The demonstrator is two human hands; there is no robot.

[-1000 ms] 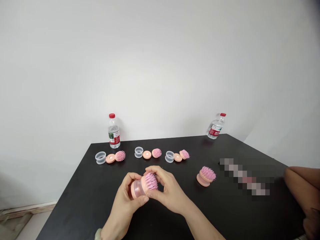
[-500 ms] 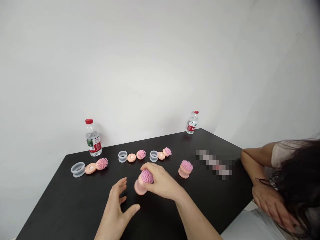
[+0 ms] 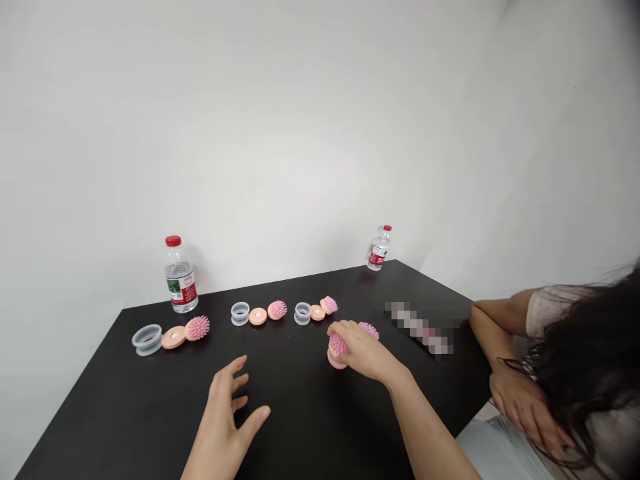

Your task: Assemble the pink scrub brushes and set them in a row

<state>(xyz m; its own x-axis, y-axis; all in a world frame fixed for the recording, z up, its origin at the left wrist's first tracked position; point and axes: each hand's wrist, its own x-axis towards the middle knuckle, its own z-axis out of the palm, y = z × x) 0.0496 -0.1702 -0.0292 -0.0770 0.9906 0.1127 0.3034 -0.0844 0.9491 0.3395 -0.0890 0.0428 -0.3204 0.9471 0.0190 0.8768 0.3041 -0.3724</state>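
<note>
My right hand [image 3: 367, 353] is closed around a scalp brush [image 3: 337, 345] with pink bristles and a pale pink base, at or just above the black table. Directly behind that hand is a second scalp brush [image 3: 370, 329], mostly hidden; only its bristles show. My left hand [image 3: 225, 417] hovers over the table to the left, fingers spread and holding nothing. Farther back lie separate brush parts in three groups: translucent rings [image 3: 148, 340], peach discs [image 3: 174, 337] and pink bristle heads [image 3: 198, 327].
Two red-capped water bottles stand by the wall, one at left [image 3: 181, 280] and one at right [image 3: 379, 250]. A blurred-out long item [image 3: 420, 329] lies on the right side of the table [image 3: 280, 427]. A person [image 3: 505, 347] leans on the right edge, arms folded.
My right hand has carried the scalp brush from the table's middle rightward, beside the other assembled brush. My left hand stays open, almost in place. The view has shifted slightly.
</note>
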